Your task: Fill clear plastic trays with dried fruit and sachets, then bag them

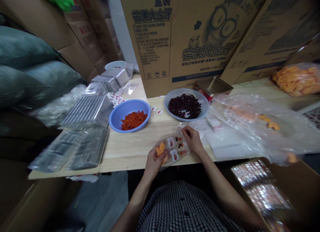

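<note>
A clear compartment tray [178, 146] holds orange pieces at its left, white packets with red print, and small dark and red bits at its right. My left hand [155, 162] is closed on the tray's lower left end, thumb over the orange pieces. My right hand [192, 138] has its fingers pinched at the tray's upper right corner; what lies between them is too small to tell. Beyond the tray are a blue bowl [113, 120] of red-orange pieces and a pale bowl [205, 106] of dark pieces. Two small packets [159, 111] lie between the bowls.
Stacked clear trays [87, 111] fill the table's left. A large carton [160, 58] and an open tin [213, 86] stand behind. Plastic sheeting [252, 125] with orange pieces spreads at right, below a bag of orange pieces [297, 79]. An open box [303, 192] holds shiny packs.
</note>
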The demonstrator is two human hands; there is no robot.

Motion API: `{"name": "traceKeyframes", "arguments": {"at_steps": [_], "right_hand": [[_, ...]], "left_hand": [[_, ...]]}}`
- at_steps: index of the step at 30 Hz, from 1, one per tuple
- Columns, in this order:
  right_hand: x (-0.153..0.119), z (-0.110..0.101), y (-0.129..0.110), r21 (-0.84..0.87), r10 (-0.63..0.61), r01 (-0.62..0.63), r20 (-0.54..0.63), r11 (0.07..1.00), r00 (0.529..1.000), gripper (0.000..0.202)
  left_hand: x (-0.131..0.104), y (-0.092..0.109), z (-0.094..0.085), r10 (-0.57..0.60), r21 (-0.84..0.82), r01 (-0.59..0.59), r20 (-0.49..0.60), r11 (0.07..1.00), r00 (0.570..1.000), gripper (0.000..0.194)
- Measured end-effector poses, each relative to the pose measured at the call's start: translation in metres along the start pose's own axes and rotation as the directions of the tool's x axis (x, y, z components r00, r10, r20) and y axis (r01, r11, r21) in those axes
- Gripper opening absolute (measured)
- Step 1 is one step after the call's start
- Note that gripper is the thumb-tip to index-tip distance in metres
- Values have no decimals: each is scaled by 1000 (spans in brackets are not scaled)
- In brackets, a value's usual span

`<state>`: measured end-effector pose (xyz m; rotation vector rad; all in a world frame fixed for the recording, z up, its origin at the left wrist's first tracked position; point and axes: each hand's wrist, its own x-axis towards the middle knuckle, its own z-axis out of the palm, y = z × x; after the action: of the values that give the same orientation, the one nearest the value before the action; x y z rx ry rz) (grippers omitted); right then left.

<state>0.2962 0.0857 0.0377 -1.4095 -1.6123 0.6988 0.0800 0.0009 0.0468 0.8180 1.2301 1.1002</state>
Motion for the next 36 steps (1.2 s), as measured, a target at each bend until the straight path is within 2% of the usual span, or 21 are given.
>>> {"name": "traceKeyframes", "arguments": {"at_steps": [5,11,16,19,23,27,32,36], "right_hand": [[-11,1,11,33,80,-78,-60,996,995,24],[-21,8,26,21,111,-111,-10,994,994,27],[-21,7,20,3,95,-95,-25,995,995,25],[-16,8,15,65,99,-98,-8,993,995,24],[-14,19,5,113,89,-93,41,989,995,23],[-15,32,-3,147,100,-105,40,984,994,21],[-13,46,-3,216,181,-183,29,959,983,22],[-10,46,5,223,193,-188,-2,956,981,26]], "left_hand": [[-9,-5,5,-98,-214,83,-62,973,993,49],[-15,-12,2,-130,-278,100,-95,956,987,50],[-20,-6,-1,-122,-327,67,-152,943,981,54],[-24,-4,-1,-109,-344,36,-194,938,975,53],[-24,-8,3,-83,-365,-25,-279,931,957,49],[-24,-14,7,-62,-370,-78,-353,926,934,50],[-34,-32,17,-35,-301,-56,-289,952,957,49],[-39,-42,20,-84,-281,16,-231,959,969,51]]}}
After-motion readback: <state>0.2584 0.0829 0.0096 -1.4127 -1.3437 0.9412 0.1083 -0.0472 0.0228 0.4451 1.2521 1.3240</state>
